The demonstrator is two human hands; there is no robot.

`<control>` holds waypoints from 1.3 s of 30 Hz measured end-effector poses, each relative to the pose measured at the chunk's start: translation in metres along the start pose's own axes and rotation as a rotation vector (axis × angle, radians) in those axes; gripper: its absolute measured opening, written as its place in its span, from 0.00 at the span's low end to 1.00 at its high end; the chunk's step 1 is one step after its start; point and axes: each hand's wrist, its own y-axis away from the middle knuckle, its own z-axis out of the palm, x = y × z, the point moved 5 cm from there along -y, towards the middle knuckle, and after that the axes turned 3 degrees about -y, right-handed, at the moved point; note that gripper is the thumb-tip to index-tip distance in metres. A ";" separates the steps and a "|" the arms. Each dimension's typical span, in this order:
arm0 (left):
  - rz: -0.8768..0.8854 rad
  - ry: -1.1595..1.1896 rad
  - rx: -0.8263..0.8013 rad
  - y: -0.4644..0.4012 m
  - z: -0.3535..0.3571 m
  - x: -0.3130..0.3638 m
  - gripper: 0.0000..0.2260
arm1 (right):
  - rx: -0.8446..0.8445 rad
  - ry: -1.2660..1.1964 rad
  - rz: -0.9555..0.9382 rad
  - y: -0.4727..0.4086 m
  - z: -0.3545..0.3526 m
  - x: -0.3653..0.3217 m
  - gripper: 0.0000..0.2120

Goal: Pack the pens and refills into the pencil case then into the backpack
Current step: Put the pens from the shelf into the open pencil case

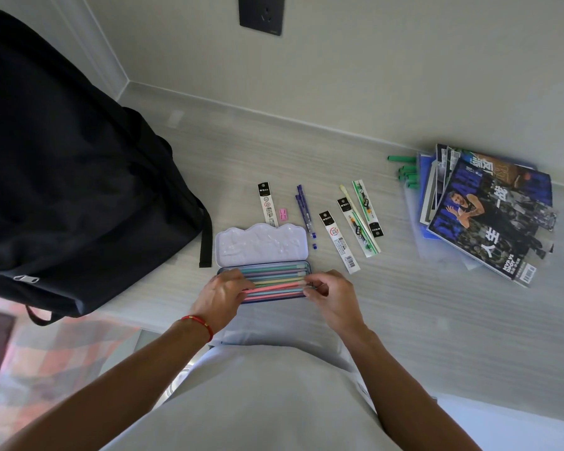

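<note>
Pencil case [261,281] open on surface [404,304], beside backpack [62,190]. My left hand [220,296] and right hand [331,294] fingers pinch pastel pens [274,283] inside. Refill packs [339,242] lie beyond.

One backpack [62,190], one pencil case [261,252], four refill packets [339,242], two hands [222,294].
</note>
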 end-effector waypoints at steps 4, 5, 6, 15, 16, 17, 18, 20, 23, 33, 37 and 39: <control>0.007 -0.029 0.013 0.000 0.000 -0.002 0.12 | -0.043 0.052 -0.046 -0.004 -0.001 -0.002 0.08; -0.007 -0.020 0.013 -0.001 0.000 -0.004 0.11 | -0.057 0.072 -0.061 -0.005 -0.001 -0.003 0.07; -0.016 -0.015 0.009 -0.002 0.000 -0.005 0.11 | -0.071 0.105 -0.083 -0.007 -0.001 -0.004 0.06; -0.069 -0.029 -0.041 -0.002 0.000 -0.010 0.15 | -0.117 0.254 -0.154 -0.011 0.005 -0.005 0.05; -0.073 -0.026 -0.038 -0.001 0.000 -0.011 0.14 | -0.123 0.262 -0.154 -0.011 0.006 -0.004 0.04; -0.074 -0.029 -0.042 -0.001 0.000 -0.011 0.13 | -0.129 0.270 -0.148 -0.011 0.007 -0.003 0.04; -0.073 -0.039 -0.050 -0.002 0.000 -0.011 0.12 | -0.136 0.277 -0.143 -0.011 0.007 -0.002 0.04; -0.075 -0.056 -0.063 -0.003 -0.001 -0.010 0.11 | -0.140 0.280 -0.152 -0.013 0.006 -0.003 0.03; -0.077 -0.059 -0.055 -0.004 -0.003 -0.007 0.10 | -0.006 0.204 -0.130 -0.023 -0.015 0.001 0.03; -0.120 -0.052 0.068 0.001 -0.013 0.008 0.10 | 0.330 0.363 0.324 -0.084 -0.107 0.065 0.11; -0.147 -0.050 0.110 0.006 -0.017 0.009 0.10 | 0.263 0.369 0.324 -0.093 -0.102 0.082 0.10; -0.178 -0.023 0.135 0.006 -0.021 0.008 0.11 | 0.278 0.308 0.324 -0.092 -0.100 0.084 0.09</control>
